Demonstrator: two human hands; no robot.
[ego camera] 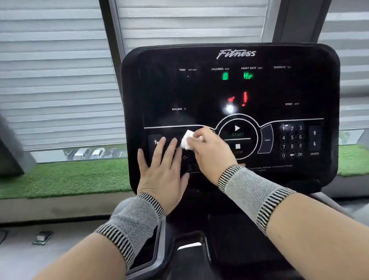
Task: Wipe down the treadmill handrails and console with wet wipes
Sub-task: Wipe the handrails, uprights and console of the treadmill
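Note:
The black treadmill console [283,87] fills the middle of the head view, with lit green and red digits, a round START/STOP control and a number keypad at its right. My left hand [162,168] lies flat with straight fingers on the console's lower left panel. Just right of it, my right hand [210,151] pinches a small folded white wet wipe [186,139] and presses it against the panel left of the START button. Both wrists wear grey knitted bands. The handrails are mostly hidden below my forearms.
Grey window blinds [48,82] stand behind the console, with a green artificial-grass ledge [59,178] under them. A small box-like object [43,237] lies on the grey floor at the lower left. The treadmill's dark centre tray [189,246] sits below my hands.

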